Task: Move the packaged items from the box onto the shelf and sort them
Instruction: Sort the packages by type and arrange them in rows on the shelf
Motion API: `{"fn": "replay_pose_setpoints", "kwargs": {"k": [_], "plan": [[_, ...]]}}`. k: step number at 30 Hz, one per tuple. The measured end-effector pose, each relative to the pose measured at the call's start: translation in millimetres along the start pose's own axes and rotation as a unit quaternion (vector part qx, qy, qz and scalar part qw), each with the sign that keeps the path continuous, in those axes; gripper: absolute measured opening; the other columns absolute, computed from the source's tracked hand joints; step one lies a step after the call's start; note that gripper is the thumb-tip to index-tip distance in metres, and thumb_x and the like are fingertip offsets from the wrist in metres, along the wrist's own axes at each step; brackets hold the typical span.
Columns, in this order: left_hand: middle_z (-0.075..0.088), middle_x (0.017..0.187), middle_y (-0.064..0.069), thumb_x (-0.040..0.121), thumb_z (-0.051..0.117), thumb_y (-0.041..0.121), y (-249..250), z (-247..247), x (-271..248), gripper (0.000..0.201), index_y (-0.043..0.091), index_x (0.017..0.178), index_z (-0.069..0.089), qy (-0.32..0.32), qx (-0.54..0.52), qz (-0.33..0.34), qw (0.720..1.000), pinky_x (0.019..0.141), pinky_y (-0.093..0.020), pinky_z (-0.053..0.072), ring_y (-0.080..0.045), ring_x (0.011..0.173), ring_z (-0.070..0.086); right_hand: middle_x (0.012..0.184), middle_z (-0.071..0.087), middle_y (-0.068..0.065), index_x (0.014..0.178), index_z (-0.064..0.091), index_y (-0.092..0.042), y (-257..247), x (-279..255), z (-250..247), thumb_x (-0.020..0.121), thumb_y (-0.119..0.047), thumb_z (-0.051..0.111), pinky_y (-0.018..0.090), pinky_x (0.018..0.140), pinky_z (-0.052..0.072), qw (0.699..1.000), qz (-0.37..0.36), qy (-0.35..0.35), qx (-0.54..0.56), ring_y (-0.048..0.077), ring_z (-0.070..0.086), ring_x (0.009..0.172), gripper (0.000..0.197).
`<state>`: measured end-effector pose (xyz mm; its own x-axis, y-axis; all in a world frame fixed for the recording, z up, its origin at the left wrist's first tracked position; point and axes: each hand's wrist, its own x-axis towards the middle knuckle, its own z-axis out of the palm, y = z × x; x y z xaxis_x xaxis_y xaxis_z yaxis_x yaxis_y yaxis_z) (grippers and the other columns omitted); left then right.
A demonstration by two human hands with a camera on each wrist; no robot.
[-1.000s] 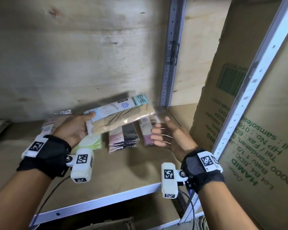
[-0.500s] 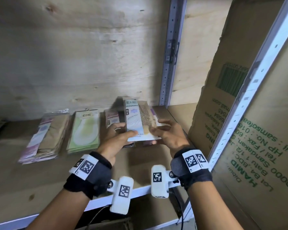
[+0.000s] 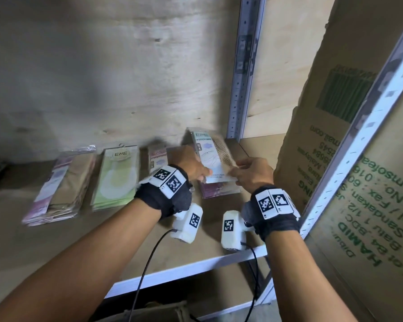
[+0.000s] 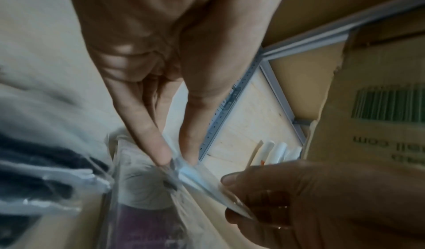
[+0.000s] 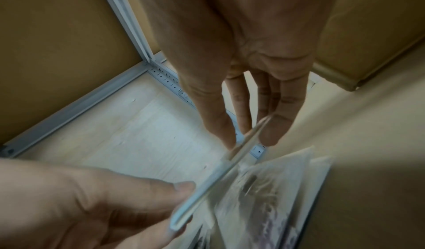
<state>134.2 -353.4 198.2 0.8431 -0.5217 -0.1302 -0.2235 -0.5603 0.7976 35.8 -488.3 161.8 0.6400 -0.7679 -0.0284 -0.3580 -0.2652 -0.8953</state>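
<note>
Both hands hold one flat stocking packet [image 3: 211, 156], pale blue and tan, above the rightmost stack [image 3: 219, 192] on the wooden shelf [image 3: 56, 247]. My left hand [image 3: 193, 168] pinches its near left corner; my right hand [image 3: 251, 174] pinches its near right corner. In the left wrist view my left hand [image 4: 177, 160] nips the packet [image 4: 202, 182] between thumb and finger. The right wrist view shows my right hand [image 5: 248, 140] pinching the packet's thin edge [image 5: 218, 176]. Three more stacks lie in a row: purple-tan [image 3: 61, 184], green [image 3: 116, 180] and pink-dark [image 3: 157, 159].
A tall cardboard box [image 3: 349, 135] with green print stands just right of my right hand, behind a grey metal upright [image 3: 356, 140]. Another perforated post [image 3: 242, 73] rises at the back against the plywood wall. The shelf's metal front rail [image 3: 184, 268] runs below my wrists.
The packet went from my left hand alone, lying crosswise, to both hands, turned lengthwise. It now hovers farther right and back, over the rightmost stack.
</note>
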Motion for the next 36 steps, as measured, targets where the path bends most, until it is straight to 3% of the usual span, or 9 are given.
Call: {"fn": "replay_pose_setpoints", "kwargs": {"k": [4,10,13,20,24,26,30,33,36], "plan": [[0.072,0.112,-0.015,0.076,0.085,0.015,6,7,5,0.049,-0.001,0.117,0.064,0.009,0.167,0.003,0.986,0.087,-0.04,0.059,-0.028,0.098,0.072,0.114,0.072,0.006,0.115,0.072,-0.017,0,-2,4,0.08,-0.024,0.079,0.027,0.089,0.052,0.997,-0.004,0.003,-0.083,0.022,0.066,0.104,0.037],[0.065,0.122,-0.012,0.073,0.087,0.031,13,13,8,0.057,0.006,0.118,0.064,0.035,0.323,0.021,0.946,0.088,-0.034,0.055,-0.029,0.11,0.065,0.119,0.07,0.006,0.119,0.07,-0.016,0,-2,6,0.08,-0.025,0.079,0.039,0.098,0.053,0.995,0.006,-0.011,-0.096,0.023,0.064,0.109,0.041],[0.065,0.122,-0.012,0.07,0.087,0.039,11,15,13,0.062,0.006,0.117,0.064,0.018,0.351,0.029,0.936,0.097,-0.038,0.051,-0.032,0.113,0.062,0.119,0.07,0.006,0.12,0.069,-0.017,1,-2,6,0.08,-0.027,0.08,0.04,0.099,0.052,0.995,0.013,-0.015,-0.094,0.023,0.064,0.109,0.043],[0.057,0.078,-0.002,0.066,0.091,0.032,4,20,18,0.052,0.007,0.101,0.062,-0.004,0.356,0.027,0.934,0.071,-0.033,0.055,-0.026,0.088,0.064,0.12,0.068,0.007,0.118,0.068,-0.017,1,-4,5,0.077,-0.027,0.081,0.038,0.099,0.051,0.994,0.023,-0.02,-0.108,0.024,0.062,0.111,0.044],[0.067,0.104,-0.009,0.066,0.091,0.033,6,12,14,0.049,0.007,0.094,0.059,-0.015,0.353,0.042,0.935,0.081,-0.038,0.059,-0.03,0.097,0.067,0.114,0.07,0.006,0.113,0.067,-0.016,-3,-7,1,0.078,-0.024,0.079,0.036,0.094,0.052,0.993,0.015,-0.018,-0.116,0.024,0.063,0.106,0.038],[0.067,0.111,-0.012,0.067,0.09,0.032,11,0,8,0.053,0.005,0.102,0.061,-0.001,0.336,0.052,0.941,0.084,-0.041,0.059,-0.032,0.096,0.068,0.113,0.07,0.006,0.112,0.068,-0.017,-7,-8,-2,0.078,-0.023,0.078,0.038,0.096,0.052,0.994,0.01,-0.002,-0.111,0.024,0.063,0.107,0.036],[0.065,0.103,-0.003,0.069,0.087,0.038,15,-58,-13,0.053,0.014,0.108,0.062,0.098,0.222,0.094,0.965,0.078,-0.036,0.056,-0.026,0.091,0.065,0.102,0.072,0.001,0.104,0.07,-0.018,-24,-23,-1,0.083,-0.023,0.075,0.034,0.094,0.053,0.996,-0.044,0.027,-0.079,0.02,0.065,0.102,0.022],[0.07,0.094,0.002,0.071,0.083,0.043,-16,-121,-36,0.033,0.027,0.095,0.067,0.161,0.133,0.105,0.972,0.085,-0.034,0.055,-0.021,0.092,0.067,0.09,0.074,0.0,0.089,0.068,-0.023,-43,-48,9,0.087,-0.019,0.07,0.035,0.09,0.055,0.996,-0.088,-0.003,-0.022,0.019,0.068,0.092,0.004],[0.073,0.079,0.009,0.071,0.082,0.042,-74,-179,-60,0.02,0.03,0.08,0.07,0.197,0.088,0.07,0.974,0.077,-0.027,0.052,-0.012,0.083,0.069,0.088,0.076,0.007,0.095,0.07,-0.011,-68,-76,33,0.088,-0.011,0.067,0.037,0.08,0.059,0.99,-0.127,-0.059,0.004,0.023,0.072,0.081,0.007]]}}
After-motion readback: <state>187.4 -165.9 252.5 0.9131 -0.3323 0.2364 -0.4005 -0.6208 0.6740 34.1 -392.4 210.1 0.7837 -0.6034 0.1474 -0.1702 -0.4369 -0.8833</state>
